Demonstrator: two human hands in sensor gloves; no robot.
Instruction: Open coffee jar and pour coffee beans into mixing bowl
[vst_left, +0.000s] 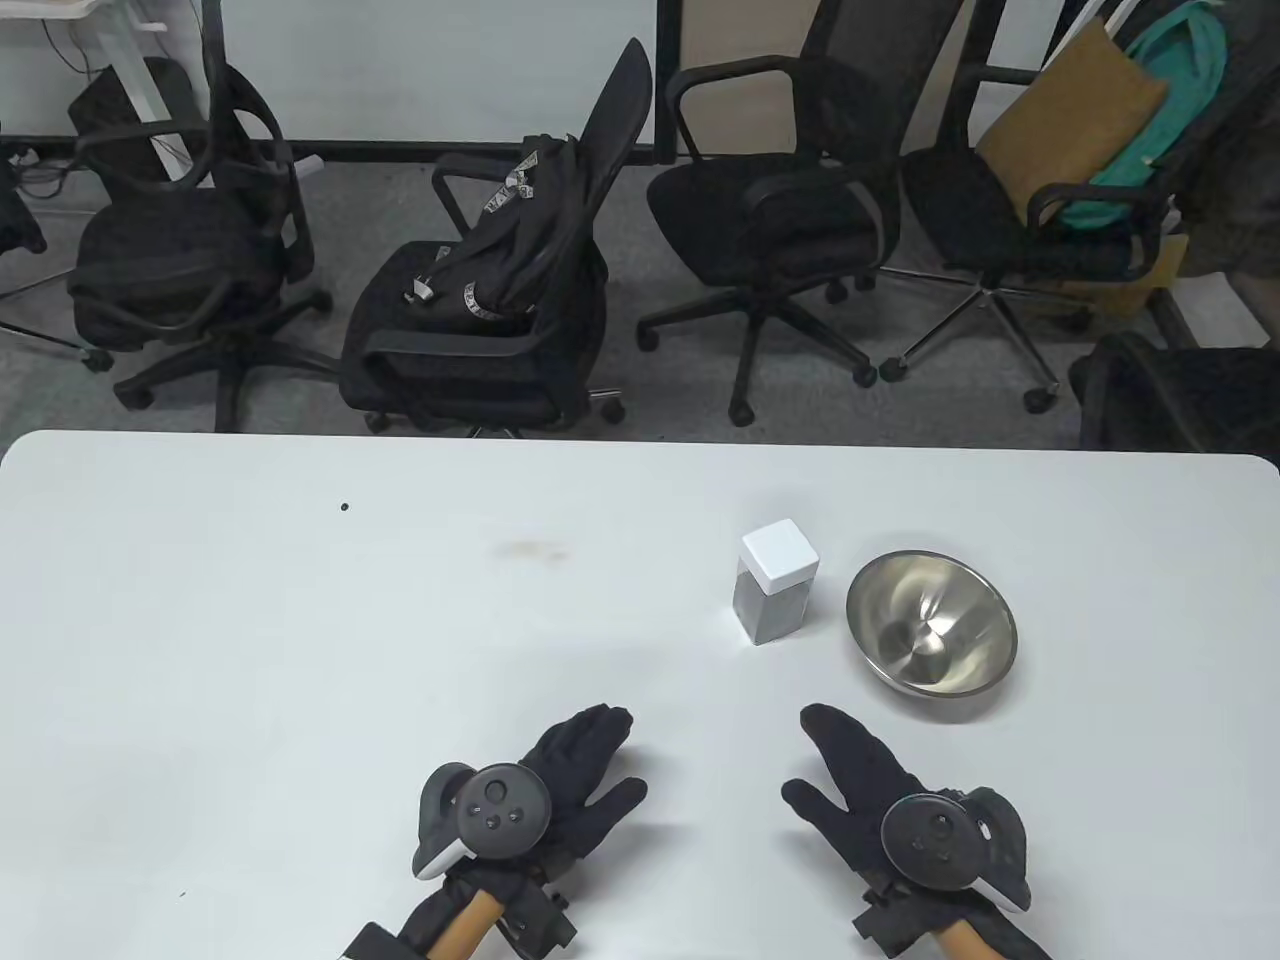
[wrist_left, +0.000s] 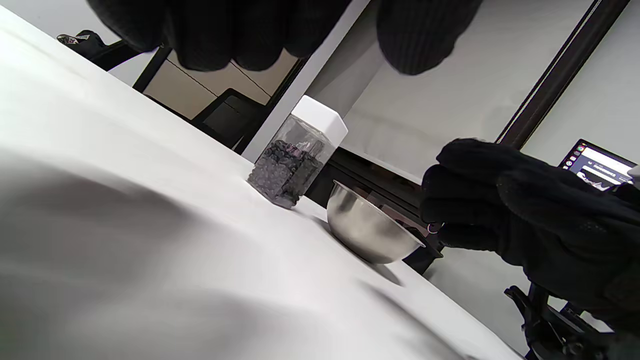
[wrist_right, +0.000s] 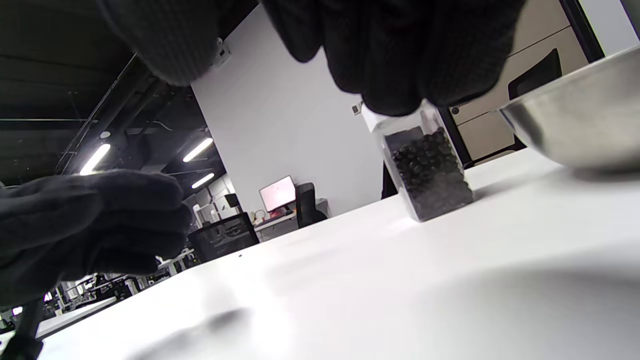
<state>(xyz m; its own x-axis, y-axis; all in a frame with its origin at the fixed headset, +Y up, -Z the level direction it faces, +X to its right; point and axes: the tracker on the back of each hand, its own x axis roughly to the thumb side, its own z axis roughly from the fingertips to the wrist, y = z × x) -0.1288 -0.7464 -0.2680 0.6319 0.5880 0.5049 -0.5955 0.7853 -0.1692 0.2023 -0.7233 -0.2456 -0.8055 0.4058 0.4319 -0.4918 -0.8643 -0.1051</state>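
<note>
A clear, square-sided coffee jar (vst_left: 775, 583) stands upright on the white surface (vst_left: 300, 650), its white lid (vst_left: 779, 553) in place and dark coffee beans (wrist_left: 286, 172) filling roughly its lower two-thirds. Just beside it, on the person's right, sits a stainless steel mixing bowl (vst_left: 931, 621), near the jar but apart from it, with nothing visible inside.

Both gloved hands lie toward the near edge of the surface, well short of the jar and bowl. The left hand (vst_left: 560, 780) lies palm down, fingers extended and loosely spread, pointing up and slightly right toward the jar; it holds nothing. The right hand (vst_left: 870, 785) mirrors it, fingers extended and angled up and left, thumb splayed out, also holding nothing. A tracker (vst_left: 500, 808) is strapped to the back of the left hand, and another tracker (vst_left: 935, 838) to the back of the right.

From the left wrist view the jar and bowl appear side by side beyond the fingertips, with the right hand visible at the frame's right. In the right wrist view the glove's fingertips (wrist_right: 400, 55) overlap the top of the jar, though that seems to be a matter of camera angle rather than contact.

Behind the surface, a row of black office chairs (vst_left: 780, 230) stands on grey carpet, one carrying a black backpack (vst_left: 510, 240).
</note>
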